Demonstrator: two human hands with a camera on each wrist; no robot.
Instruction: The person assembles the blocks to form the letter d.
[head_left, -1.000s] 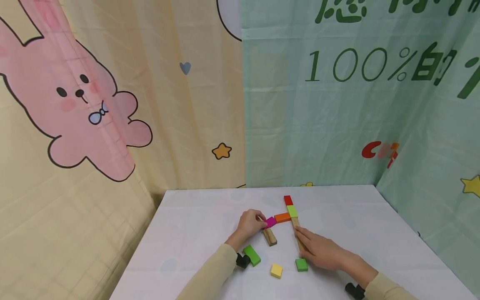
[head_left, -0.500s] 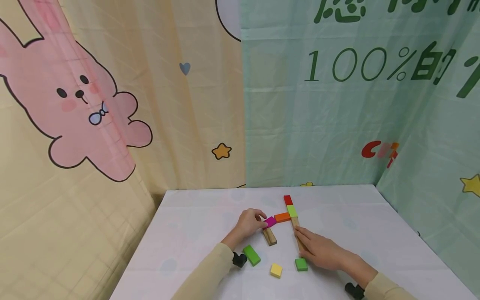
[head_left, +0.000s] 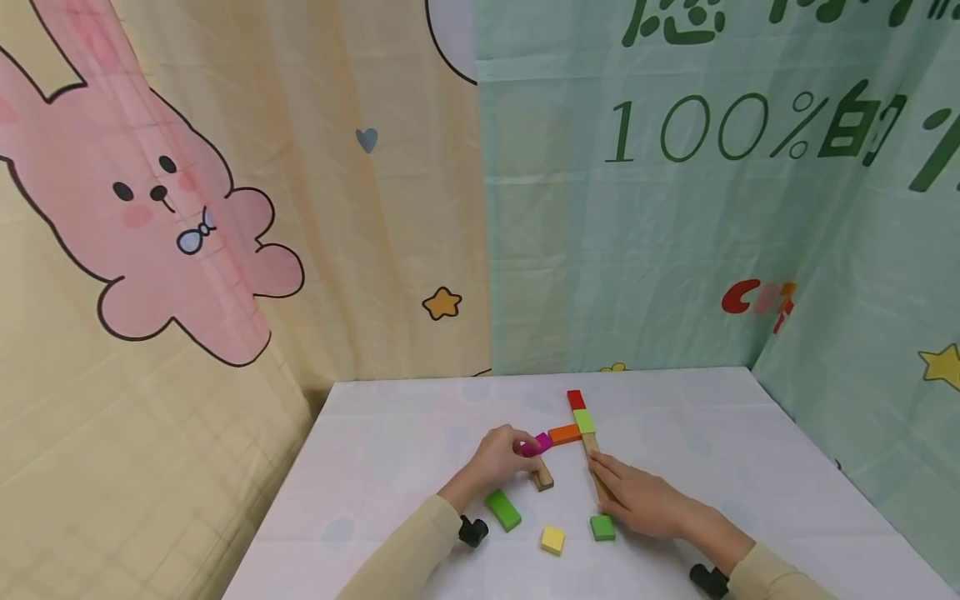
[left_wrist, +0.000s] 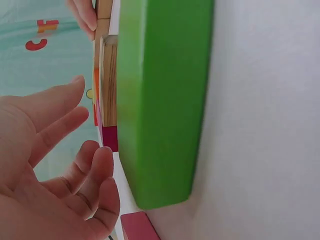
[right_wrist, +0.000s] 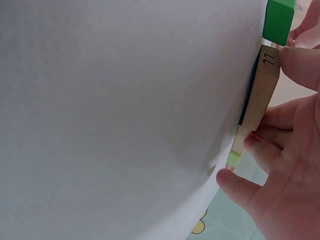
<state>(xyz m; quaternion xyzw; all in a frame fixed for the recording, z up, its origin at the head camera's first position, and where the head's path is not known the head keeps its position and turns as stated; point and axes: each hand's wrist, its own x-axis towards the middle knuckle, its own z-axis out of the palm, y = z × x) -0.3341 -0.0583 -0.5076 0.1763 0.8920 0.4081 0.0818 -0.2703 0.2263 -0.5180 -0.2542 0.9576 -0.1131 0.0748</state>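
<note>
My left hand (head_left: 501, 457) is close to the magenta block (head_left: 543, 442) and the short wooden block (head_left: 543, 478), fingertips overlapping both in the head view. In the left wrist view its fingers are loosely bent and apart, with nothing between them. My right hand (head_left: 643, 500) rests along a strip of wooden blocks (head_left: 590, 445). Its fingers touch the strip's side, and the thumb lies at the near wooden block (right_wrist: 263, 90). An orange block (head_left: 565, 435) links the magenta block to the strip, which continues into a lime block (head_left: 583, 421) and a red block (head_left: 575, 400).
A green block (head_left: 503, 511) lies nearer the person, left of a yellow block (head_left: 552, 541). A smaller green block (head_left: 602, 527) sits at the strip's near end. A pinkish-red block (left_wrist: 137, 226) shows low in the left wrist view. White cloth (head_left: 420, 417) covers the table.
My left hand has come away from the magenta block and shifted slightly toward the person, now overlapping the short wooden block. My right hand and the strip stay put.
</note>
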